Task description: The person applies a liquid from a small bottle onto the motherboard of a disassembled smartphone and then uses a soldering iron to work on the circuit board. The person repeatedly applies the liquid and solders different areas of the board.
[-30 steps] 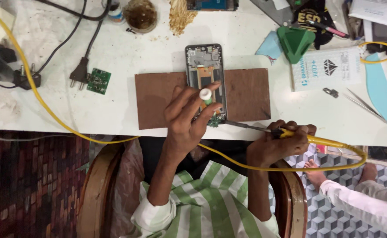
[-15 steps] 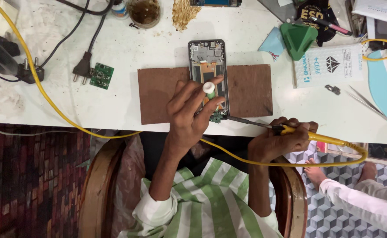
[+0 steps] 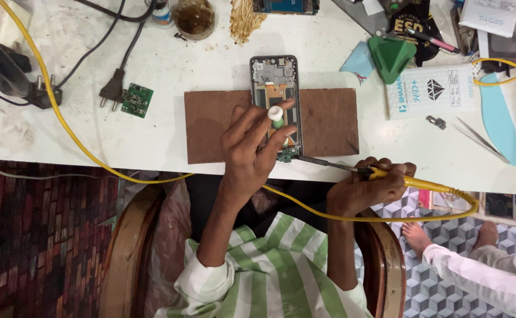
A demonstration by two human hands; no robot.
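Phone [image 3: 274, 79] with its back off lies on a brown board [image 3: 328, 121] at the near edge of the white surface [image 3: 170, 65], its top end reaching past the board's far edge. The left hand [image 3: 252, 150] rests on the board over the phone's lower half, thumb and fingers pinching a small white-capped vial [image 3: 275, 115] held upright above the phone. The right hand [image 3: 367, 188] is just off the near edge, closed around the yellow handle of a soldering iron [image 3: 340, 166]; its dark metal shaft runs left across the board's near right corner, and the tip meets the small green circuit part [image 3: 287, 155] at the phone's bottom end. A yellow cable [image 3: 64, 121] leaves the handle, loops below the near edge and climbs across the left part of the surface toward the far left corner.

Left of the board lie a small green circuit board [image 3: 137, 100] and a black plug [image 3: 112, 91]. Along the far edge stands a round jar [image 3: 194, 17]. To the right of the board sit a green wedge [image 3: 391, 57], a white packet [image 3: 431, 91] and tweezers [image 3: 475, 134]. At the lower right, beyond the chair, another person's bare feet [image 3: 417, 235] and white sleeve [image 3: 481, 277] show on a patterned floor.
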